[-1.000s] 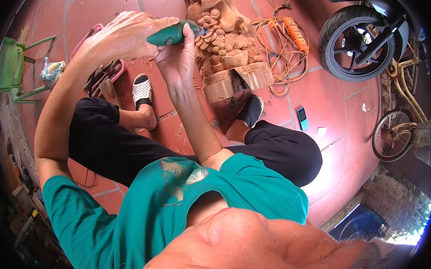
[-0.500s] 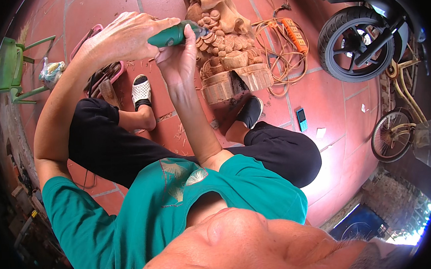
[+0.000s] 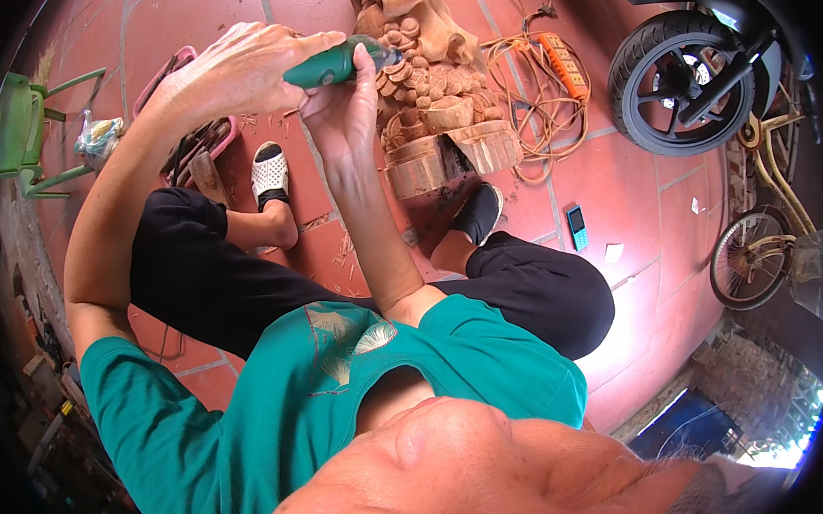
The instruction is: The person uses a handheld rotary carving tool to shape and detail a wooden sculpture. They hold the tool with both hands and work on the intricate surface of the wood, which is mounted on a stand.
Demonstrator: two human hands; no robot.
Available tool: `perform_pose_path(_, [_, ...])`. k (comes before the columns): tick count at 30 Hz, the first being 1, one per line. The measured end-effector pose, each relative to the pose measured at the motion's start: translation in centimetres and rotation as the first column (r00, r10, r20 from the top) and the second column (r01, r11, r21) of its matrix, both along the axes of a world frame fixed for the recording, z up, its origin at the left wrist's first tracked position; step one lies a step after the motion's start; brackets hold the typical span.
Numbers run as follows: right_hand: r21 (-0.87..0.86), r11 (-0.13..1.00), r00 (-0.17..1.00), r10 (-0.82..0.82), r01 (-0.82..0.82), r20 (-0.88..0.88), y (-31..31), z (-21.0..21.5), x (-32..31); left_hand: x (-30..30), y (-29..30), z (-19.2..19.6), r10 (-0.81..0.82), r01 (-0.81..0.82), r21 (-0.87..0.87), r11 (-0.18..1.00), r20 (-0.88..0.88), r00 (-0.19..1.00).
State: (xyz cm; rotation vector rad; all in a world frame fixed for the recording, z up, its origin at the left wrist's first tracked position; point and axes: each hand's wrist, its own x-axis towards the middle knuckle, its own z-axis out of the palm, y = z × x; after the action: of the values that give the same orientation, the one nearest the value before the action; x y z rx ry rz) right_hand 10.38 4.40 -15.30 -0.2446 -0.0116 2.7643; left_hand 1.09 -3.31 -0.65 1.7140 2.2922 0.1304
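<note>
My left hand (image 3: pixel 240 71) is wrapped round the rear of a green handheld rotary tool (image 3: pixel 326 68), one finger stretched along its top. Lower on the same tool, my right hand (image 3: pixel 344 115) grips the front end, thumb up against the grey nose. The tool's tip points right, at the left side of a carved wooden sculpture (image 3: pixel 445 114). Clustered round shapes like coins and bowls cover the carving above a rough block base. Whether the tip touches the wood is too small to tell.
An orange power strip (image 3: pixel 564 67) with coiled cord lies right of the carving. Beyond it are a motorbike wheel (image 3: pixel 679 83) and a bicycle wheel (image 3: pixel 751 257). A blue phone (image 3: pixel 577 228) rests on the red tiles. At left stands a green chair (image 3: pixel 19 125). Wood shavings lie between my feet.
The tool and both hands have shifted very slightly. Both hands keep their hold, and the carving stays in place.
</note>
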Motion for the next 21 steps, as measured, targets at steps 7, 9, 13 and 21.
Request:
perform_pose_path(7, [-0.036,0.999,1.0,-0.001,0.002,0.026,-0.7,0.4,-0.1,0.4,-0.4,0.7,-0.015,0.016,0.028,0.999,-0.035,0.999])
perform_pose_path(9, [-0.051,0.999,0.999,0.002,0.0,0.046,-0.9,0.7,0.0,0.4,-0.4,0.8,-0.007,0.007,0.006,1.0,-0.036,0.999])
perform_pose_path(13, [-0.058,0.998,0.999,0.009,-0.007,0.037,-0.9,0.7,0.0,0.5,-0.5,1.0,-0.009,0.01,0.019,1.0,-0.023,1.0])
perform_pose_path(21, [-0.025,1.0,1.0,-0.001,0.002,0.023,-0.4,1.3,-0.1,0.0,-0.4,0.3,-0.052,0.056,0.116,0.992,-0.037,0.998])
